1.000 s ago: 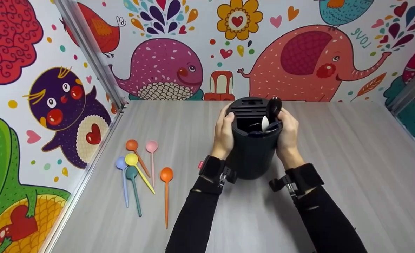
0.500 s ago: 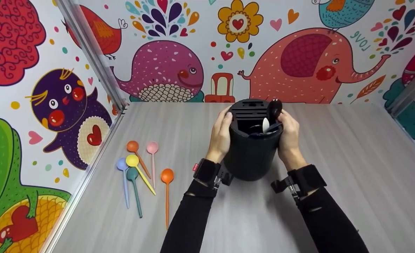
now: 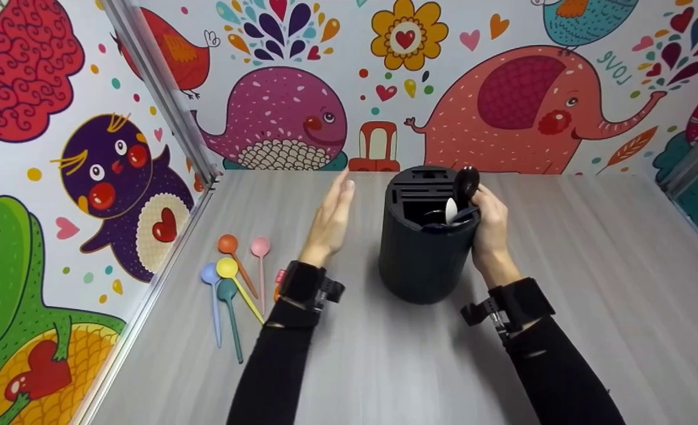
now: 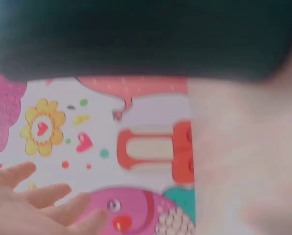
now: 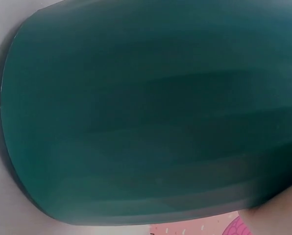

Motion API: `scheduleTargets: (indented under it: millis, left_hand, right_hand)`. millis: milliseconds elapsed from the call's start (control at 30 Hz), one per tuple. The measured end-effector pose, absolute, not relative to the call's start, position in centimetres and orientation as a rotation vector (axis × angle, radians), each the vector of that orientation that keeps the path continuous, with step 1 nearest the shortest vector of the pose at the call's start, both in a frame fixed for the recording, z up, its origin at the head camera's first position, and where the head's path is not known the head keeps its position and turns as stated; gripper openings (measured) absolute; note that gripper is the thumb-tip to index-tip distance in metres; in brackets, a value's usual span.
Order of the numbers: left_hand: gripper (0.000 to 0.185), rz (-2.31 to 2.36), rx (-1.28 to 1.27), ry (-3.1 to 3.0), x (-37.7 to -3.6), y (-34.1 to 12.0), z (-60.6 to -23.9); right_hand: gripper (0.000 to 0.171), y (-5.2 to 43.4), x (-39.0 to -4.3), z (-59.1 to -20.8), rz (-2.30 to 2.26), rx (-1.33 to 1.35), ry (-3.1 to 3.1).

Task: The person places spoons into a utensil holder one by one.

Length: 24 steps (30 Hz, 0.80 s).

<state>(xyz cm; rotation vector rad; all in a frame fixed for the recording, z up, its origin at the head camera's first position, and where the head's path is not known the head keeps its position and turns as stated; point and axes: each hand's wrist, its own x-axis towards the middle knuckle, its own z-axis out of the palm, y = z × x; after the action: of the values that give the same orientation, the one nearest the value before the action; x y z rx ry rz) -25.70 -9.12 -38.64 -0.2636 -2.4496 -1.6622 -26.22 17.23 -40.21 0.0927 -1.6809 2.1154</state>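
Spoons (image 3: 454,198) partly loaded in dark holder (image 3: 423,254) mid-table, right hand (image 3: 491,227) clasping its side, left hand (image 3: 331,221) apart with fingers straight, coloured spoons (image 3: 234,283) left unloaded beside wall.

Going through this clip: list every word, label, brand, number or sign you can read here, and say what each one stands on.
"LOVE": green letters, tilted, on the wall mural, above the pink elephant's trunk.
Small red tag on the left wrist strap: too small to read.
Dark utensil holder: no readable marking in any view.
Coloured spoons: no text visible.
Both wrist views: blurred, no text.
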Motion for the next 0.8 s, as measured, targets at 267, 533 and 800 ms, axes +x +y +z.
scheduleTargets:
  millis: [267, 533, 800]
  left_hand:
    - [0.077, -1.403, -0.008, -2.650, -26.5, -14.8, -39.8]
    - [0.088, -1.133, 0.342, -2.787, -26.8, -20.4, -41.0]
    - [0.092, -0.854, 0.667, -2.972, -25.9, -24.7, -43.2]
  right_hand:
    - [0.029, 17.3, -26.2, -40.3, 2.113, 0.098, -1.689]
    - [0.032, 17.5, -26.1, -40.3, 2.134, 0.081, -1.675]
    - [0.030, 17.2, -26.1, -40.2, 2.108, 0.104, -1.703]
